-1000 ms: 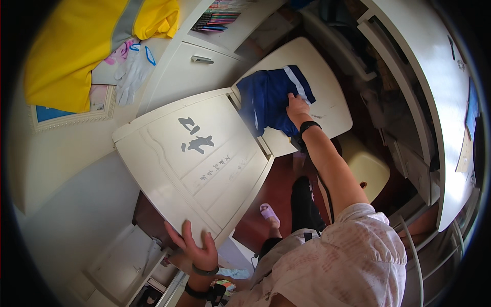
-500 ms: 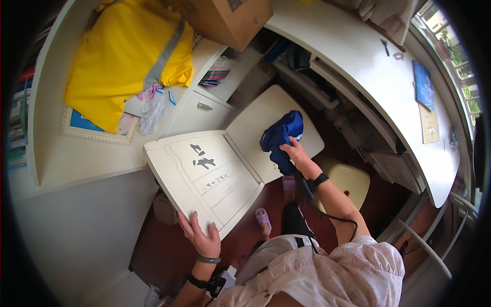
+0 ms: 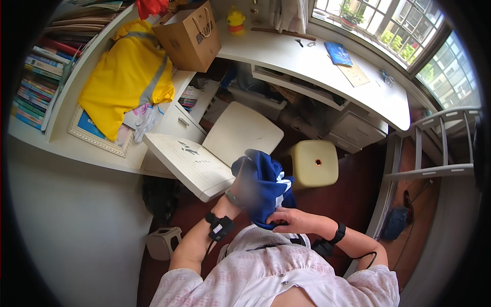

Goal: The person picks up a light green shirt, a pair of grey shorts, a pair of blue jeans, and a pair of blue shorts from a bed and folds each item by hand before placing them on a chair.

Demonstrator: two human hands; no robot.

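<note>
A dark blue cloth with white stripes [image 3: 266,184], perhaps a garment, hangs bunched in front of my body. The thumb and fingers of my right hand [image 3: 289,220] pinch its lower edge. My left hand [image 3: 243,187] is against the left side of the cloth; blur and the folds hide its fingers. Just beyond the cloth stands a white chair, its seat [image 3: 245,130] bare and its backrest [image 3: 192,161], marked with dark characters, on the side toward my left hand.
A cream stool [image 3: 312,169] stands right of the chair, a smaller stool [image 3: 163,243] at lower left. On the white desk [image 3: 286,51] are a paper bag [image 3: 186,38] and blue book [image 3: 337,53]. A yellow jacket [image 3: 125,82] covers part of a picture frame. A ladder [image 3: 445,148] rises at right.
My right hand has lifted the blue cloth off the chair seat and drawn it toward my body. My left hand has left the backrest and come to the cloth. The view has tilted up.
</note>
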